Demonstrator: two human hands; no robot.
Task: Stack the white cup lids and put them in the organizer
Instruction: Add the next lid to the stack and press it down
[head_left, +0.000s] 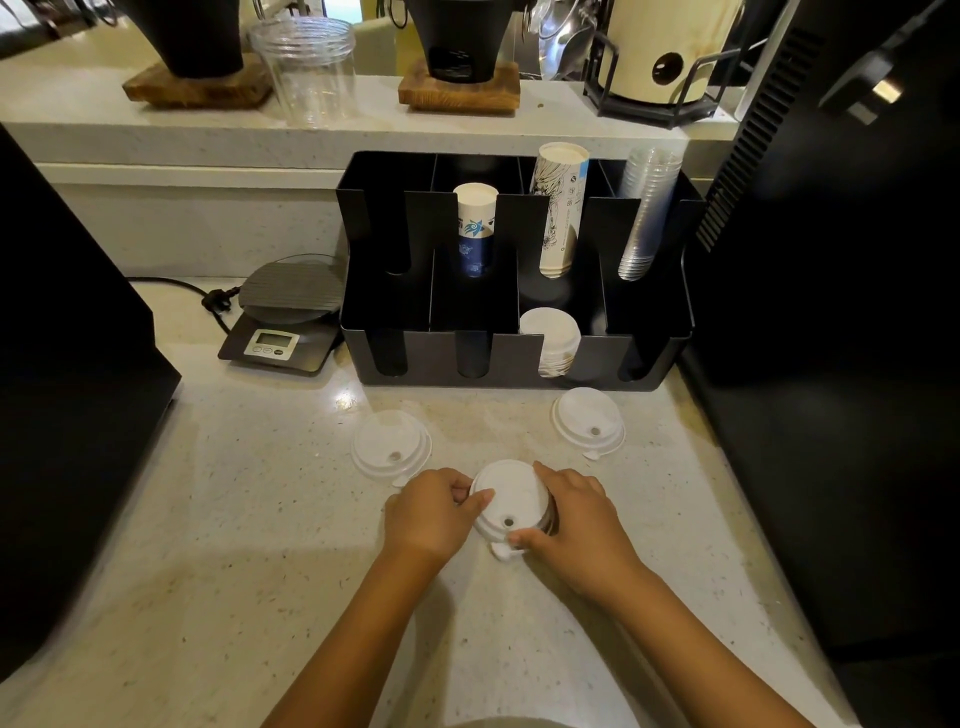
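— Lids on the counter (260, 519)?
— Three spots: one left (390, 451), one right (588, 423), and a stack (511, 501) clasped between left hand (431, 517) and right hand (574, 517).
— Nearby?
— Black organizer (514, 358) behind, one lid pile (551, 332) inside; scale (283, 317) beside it.

No legible text or labels anywhere.

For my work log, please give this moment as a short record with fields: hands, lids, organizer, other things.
left hand: fingers on the left edge of the held lid stack
right hand: grips its right side
held lid stack: white, on the counter
loose lids: left lid, right lid, both flat on the counter
organizer: black; front compartment already holds white lids
beside organizer: scale, to its left
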